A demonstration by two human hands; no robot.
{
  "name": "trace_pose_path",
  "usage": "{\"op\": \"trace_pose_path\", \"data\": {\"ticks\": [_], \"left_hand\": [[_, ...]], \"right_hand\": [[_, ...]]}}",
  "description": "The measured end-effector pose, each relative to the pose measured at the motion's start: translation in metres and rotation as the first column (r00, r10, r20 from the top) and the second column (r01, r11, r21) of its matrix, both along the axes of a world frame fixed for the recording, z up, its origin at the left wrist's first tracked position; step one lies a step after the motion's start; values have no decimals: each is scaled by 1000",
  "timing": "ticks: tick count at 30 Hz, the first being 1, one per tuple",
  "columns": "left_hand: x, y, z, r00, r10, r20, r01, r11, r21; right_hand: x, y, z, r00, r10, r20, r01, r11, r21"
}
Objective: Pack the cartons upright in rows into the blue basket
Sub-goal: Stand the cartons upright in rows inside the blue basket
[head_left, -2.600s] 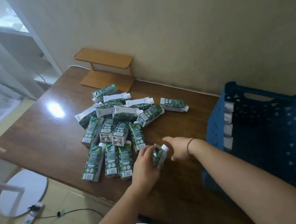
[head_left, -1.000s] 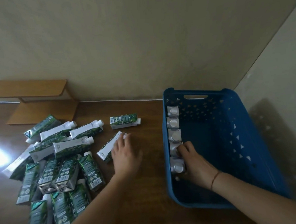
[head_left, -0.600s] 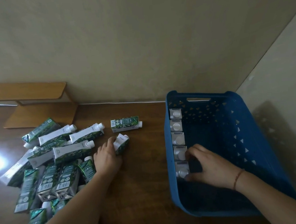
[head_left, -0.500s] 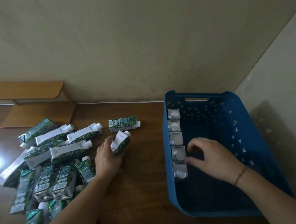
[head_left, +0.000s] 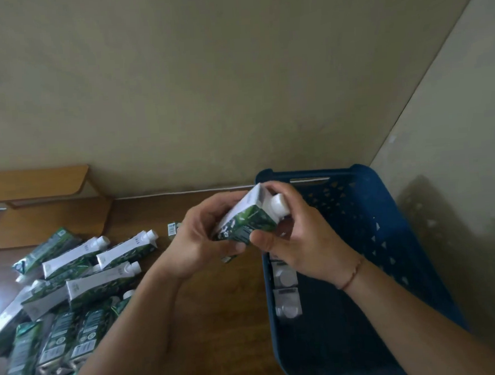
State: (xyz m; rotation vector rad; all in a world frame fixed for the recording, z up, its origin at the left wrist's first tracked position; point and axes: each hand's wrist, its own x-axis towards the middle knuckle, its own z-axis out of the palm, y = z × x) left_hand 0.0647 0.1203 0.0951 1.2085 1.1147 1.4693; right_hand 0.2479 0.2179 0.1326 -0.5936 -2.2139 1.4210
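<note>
A green-and-white carton (head_left: 249, 217) with a white cap is held tilted in the air above the basket's left rim. My left hand (head_left: 199, 242) grips its lower end and my right hand (head_left: 300, 236) grips its cap end. The blue basket (head_left: 388, 236) stands at the right on the wooden table (head_left: 218, 305). A row of upright cartons (head_left: 286, 298) lines its left wall, partly hidden behind my right hand. A pile of loose cartons (head_left: 72, 285) lies flat at the left of the table.
A wooden shelf stand (head_left: 38, 206) sits at the back left against the beige wall. One lone carton (head_left: 173, 229) lies behind my left hand. The basket stands in the corner where two walls meet.
My left hand lifted a carton off the table and carried it right toward the basket. My right hand left the row inside the basket and came up to grasp the same carton.
</note>
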Motion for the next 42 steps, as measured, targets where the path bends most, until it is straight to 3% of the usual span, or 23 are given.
{"op": "trace_pose_path", "data": {"ticks": [4, 8, 11, 13, 16, 19, 28, 33, 35, 36, 38, 40, 42], "left_hand": [[10, 22, 14, 991, -131, -9, 131, 991, 17], [27, 46, 25, 966, -185, -179, 182, 983, -33], [39, 67, 11, 946, 132, -296, -170, 980, -106], [49, 76, -3, 872, 326, -365, -420, 881, -217], [61, 82, -25, 898, 351, -264, -433, 812, -392], [63, 82, -39, 913, 382, -142, -402, 789, -465], [52, 82, -52, 900, 393, -190, -436, 813, -386], [44, 76, -64, 942, 322, -90, -331, 857, -395], [31, 69, -75, 938, 303, -165, -344, 858, -382], [22, 65, -83, 904, 336, -266, -418, 826, -377], [-3, 59, -100, 707, 360, -609, -637, 697, -328], [-27, 54, -116, 494, 172, -852, -706, 651, -278], [-46, 52, -129, 415, -39, -909, -686, 642, -341]], "right_hand": [[13, 7, 0, 991, -74, -114, 68, 996, -57], [33, 24, -1, 933, -288, -218, 277, 958, -78], [48, 46, -9, 830, -505, -235, 494, 863, -109], [53, 64, -21, 773, -614, -160, 603, 789, -114], [48, 84, -40, 733, -678, 47, 671, 733, 116], [29, 95, -65, 714, -669, 207, 634, 743, 215], [-12, 104, -140, 753, -449, 481, 501, 865, 25], [-6, 111, -142, 758, -392, 521, 477, 878, -33], [-4, 116, -138, 752, -358, 553, 447, 894, -29], [-3, 119, -136, 737, -341, 584, 417, 909, 4], [2, 124, -131, 687, -346, 640, 371, 923, 101], [7, 125, -122, 631, -415, 655, 362, 905, 224], [12, 122, -109, 592, -500, 631, 357, 866, 351]]}}
